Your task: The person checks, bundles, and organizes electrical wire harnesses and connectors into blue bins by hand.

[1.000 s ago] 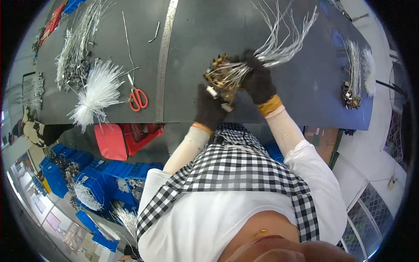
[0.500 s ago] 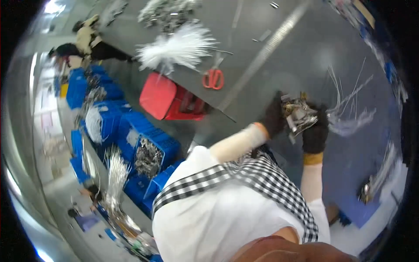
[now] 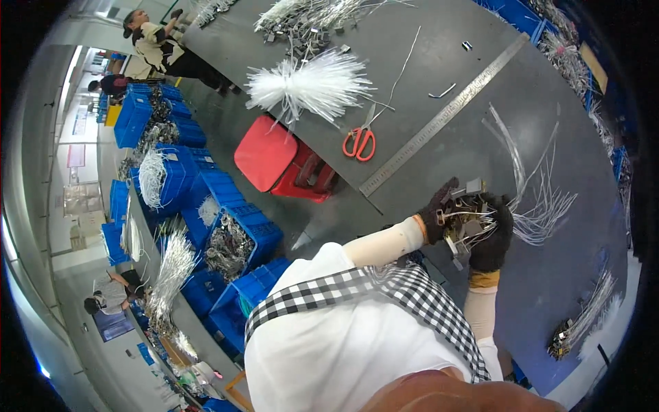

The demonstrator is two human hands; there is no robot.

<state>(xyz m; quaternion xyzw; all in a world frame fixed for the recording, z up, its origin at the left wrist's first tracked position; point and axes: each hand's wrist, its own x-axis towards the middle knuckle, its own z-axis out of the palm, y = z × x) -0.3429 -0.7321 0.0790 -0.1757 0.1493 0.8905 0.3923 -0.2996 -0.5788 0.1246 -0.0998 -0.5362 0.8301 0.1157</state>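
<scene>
Black-gloved fingers of the left hand (image 3: pixel 438 214) and right hand (image 3: pixel 493 242) clasp a metal connector bundle (image 3: pixel 465 218) with white wires (image 3: pixel 542 206).

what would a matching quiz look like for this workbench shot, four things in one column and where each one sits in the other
Things:
1. scissors
2. steel ruler
3. red stool
4. bundle of metal clips and wires

Places:
A. on the floor beside the table edge
B. held between both gloved hands
C. lying diagonally across the grey table top
D. flat on the table just below the white bunch of ties

Pairs: 1-D, 2-C, 3-A, 4-B

The left hand and right hand both wear dark gloves and close on the bundle. The white bunch of ties fans out near the table edge.
</scene>
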